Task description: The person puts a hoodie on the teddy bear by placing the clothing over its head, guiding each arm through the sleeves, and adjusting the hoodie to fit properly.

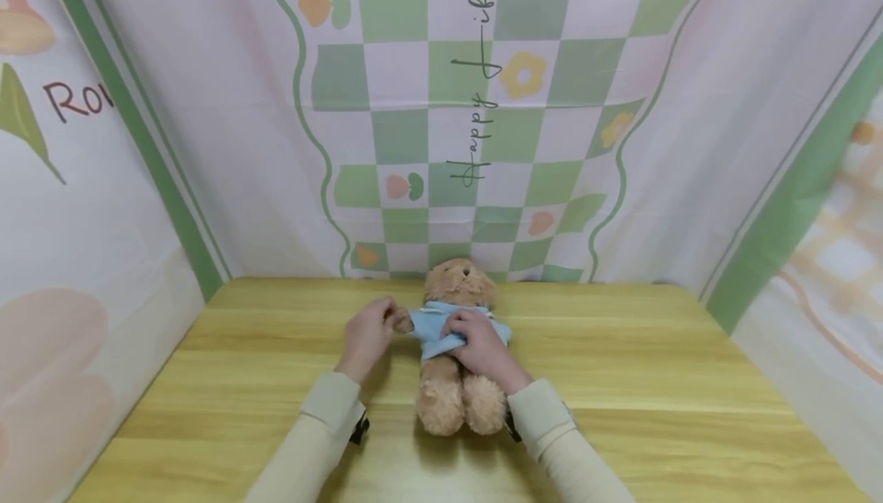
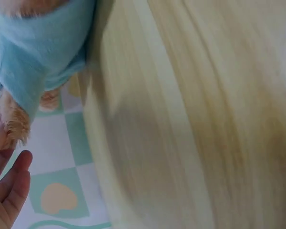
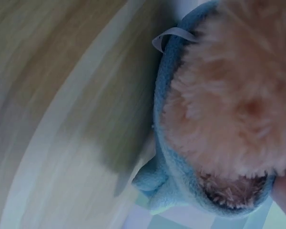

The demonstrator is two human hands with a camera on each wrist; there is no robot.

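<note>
A tan plush teddy bear (image 1: 461,282) in a light blue shirt (image 1: 433,327) lies on its back, head toward the rear wall and legs toward the person. My left hand (image 1: 368,336) pinches the bear's paw (image 2: 14,121), which sticks out of the sleeve. Over the bear's belly, my right hand (image 1: 479,342) grips the front of the shirt near its hem, thumb side low by the edge. The right wrist view shows the hem raised from the fur there, with a white label loop (image 3: 174,34) on it; most of that hand lies outside this view.
The bear rests on a yellowish wood-grain table (image 1: 621,380), close to its back edge. Behind it hangs a green-and-white checked cloth (image 1: 455,127) with flowers and lettering. Printed cloth walls (image 1: 103,242) stand at both sides.
</note>
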